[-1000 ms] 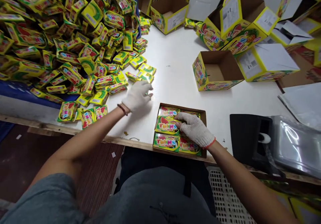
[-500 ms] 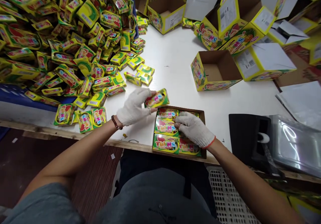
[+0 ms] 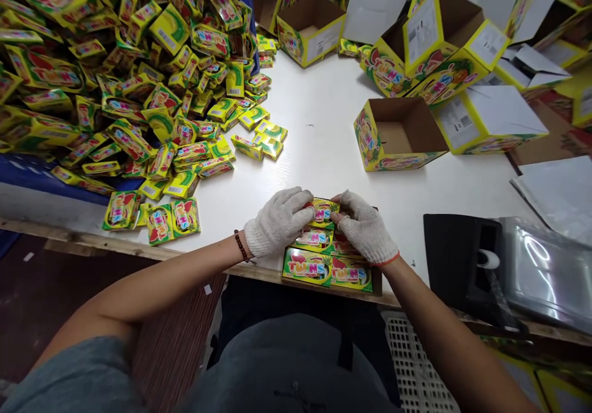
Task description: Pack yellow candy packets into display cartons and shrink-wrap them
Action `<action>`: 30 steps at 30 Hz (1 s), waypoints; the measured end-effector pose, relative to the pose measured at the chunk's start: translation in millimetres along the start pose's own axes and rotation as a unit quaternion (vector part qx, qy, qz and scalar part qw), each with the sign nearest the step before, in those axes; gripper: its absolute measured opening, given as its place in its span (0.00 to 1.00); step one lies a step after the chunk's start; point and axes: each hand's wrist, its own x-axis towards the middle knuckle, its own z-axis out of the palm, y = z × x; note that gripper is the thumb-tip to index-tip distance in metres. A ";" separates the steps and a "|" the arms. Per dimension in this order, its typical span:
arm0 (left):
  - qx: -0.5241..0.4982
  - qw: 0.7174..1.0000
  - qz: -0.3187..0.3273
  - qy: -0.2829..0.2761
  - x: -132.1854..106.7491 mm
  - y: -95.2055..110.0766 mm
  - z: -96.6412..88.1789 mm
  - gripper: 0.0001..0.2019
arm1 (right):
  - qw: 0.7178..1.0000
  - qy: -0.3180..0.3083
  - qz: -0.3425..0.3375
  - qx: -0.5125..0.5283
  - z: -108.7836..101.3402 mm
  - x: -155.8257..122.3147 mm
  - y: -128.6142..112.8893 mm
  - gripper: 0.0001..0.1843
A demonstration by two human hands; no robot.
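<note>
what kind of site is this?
Most likely a packing area: a heap of small TWINS boxes, larger open printed cartons on the white worktable, and clear plastic beside them.

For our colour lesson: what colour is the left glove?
White glove on the left hand; clearest in the head view.

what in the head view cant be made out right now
All in the head view:
Left end of the pack between the hands: covered by the left hand.
Part of the shallow tray, far side: behind the left hand and right hand.
Blue bin's full extent: cut off by the left and top edges.
Label's fine print: too small.
</note>
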 end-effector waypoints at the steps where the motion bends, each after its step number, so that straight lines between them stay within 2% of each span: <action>1: -0.006 1.000 -0.006 0.007 -1.2 1.0 1.9 0.07 | 1.000 0.003 0.011 0.004 -1.2 -1.6 1.3 0.16; 5: -0.032 0.999 -0.007 -0.006 -0.7 2.7 5.9 0.08 | 0.999 0.022 0.013 -0.035 -2.4 -3.6 2.7 0.15; 8: -0.062 0.998 -0.024 -0.011 6.6 -13.5 3.4 0.08 | 0.991 -0.006 -0.039 -0.125 3.1 2.1 -0.9 0.15; 9: -0.057 0.997 -0.056 -0.008 10.4 -24.8 2.6 0.08 | 0.984 -0.021 -0.058 -0.169 5.7 4.3 -2.8 0.16; 11: -0.005 0.987 -0.159 -0.018 18.5 -55.6 1.8 0.10 | 0.959 -0.048 -0.081 -0.268 10.7 7.4 -7.3 0.19; 13: 0.070 0.959 -0.269 -0.055 24.6 -92.3 2.2 0.15 | 0.927 -0.076 -0.083 -0.358 13.8 7.3 -12.0 0.21; 16: 0.099 0.936 -0.328 -0.081 25.7 -138.1 4.0 0.14 | 0.889 -0.120 -0.086 -0.435 13.2 2.5 -20.6 0.21; 18: 0.087 0.932 -0.344 -0.074 22.4 -152.4 4.9 0.11 | 0.873 -0.144 -0.084 -0.458 11.0 -1.7 -28.4 0.22; 20: 0.066 0.928 -0.362 -0.051 18.7 -151.5 4.5 0.07 | 0.858 -0.150 -0.070 -0.487 10.2 -5.4 -37.7 0.21; 22: -0.004 0.926 -0.378 0.006 16.4 -138.3 2.0 0.05 | 0.847 -0.131 -0.077 -0.509 13.3 -8.3 -46.9 0.21; 25: -0.133 0.912 -0.379 0.085 16.6 -107.3 -6.2 0.06 | 0.844 -0.116 -0.151 -0.501 26.8 -10.9 -55.7 0.23; 28: -0.291 0.865 -0.385 0.138 19.7 -78.4 -16.4 0.09 | 0.841 -0.138 -0.172 -0.494 43.3 -11.7 -55.8 0.26; 30: -0.430 0.805 -0.377 0.159 21.9 -64.6 -21.3 0.15 | 0.848 -0.142 -0.167 -0.482 47.8 -10.8 -51.7 0.26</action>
